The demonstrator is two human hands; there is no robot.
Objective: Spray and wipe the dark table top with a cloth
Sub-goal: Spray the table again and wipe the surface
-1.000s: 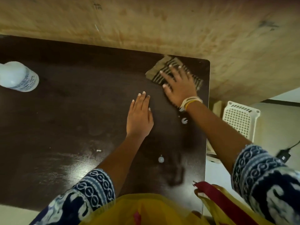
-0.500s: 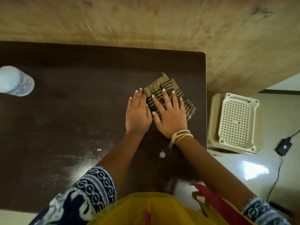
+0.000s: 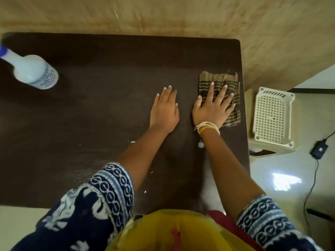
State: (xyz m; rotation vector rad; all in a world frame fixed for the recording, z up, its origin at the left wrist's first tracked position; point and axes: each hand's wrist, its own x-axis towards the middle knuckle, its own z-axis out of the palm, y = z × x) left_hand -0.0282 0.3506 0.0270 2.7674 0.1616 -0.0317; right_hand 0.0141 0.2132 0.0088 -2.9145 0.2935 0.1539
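While your right hand [image 3: 212, 109] presses flat on the striped cloth [image 3: 220, 98], the head view shows that the cloth has slid back out to the right edge of the dark tabletop [image 3: 108, 115]; half a second ago it lay nearer the middle, tucked against your left hand [image 3: 164, 109], and a second ago it was up in the far right corner. So you are working the right side in passes, and by my reading the wiping is well under way but not finished. Your right fingers [image 3: 211, 89] are spread wide over the cloth, pinning it rather than gripping it. Your left fingers [image 3: 169, 90] lie close together and flat on the bare wood, holding nothing, with a clear gap between the two hands.

The cloth is a folded brown square with dark stripes and frayed threads at its far edge, and its right side sits just at the table's rim. Pale smears and a few white specks remain on the near part of the surface. The spray bottle [image 3: 33, 71] stands well apart at the far left, untouched. A white plastic stool [image 3: 272, 118] sits on the floor just beside the table.
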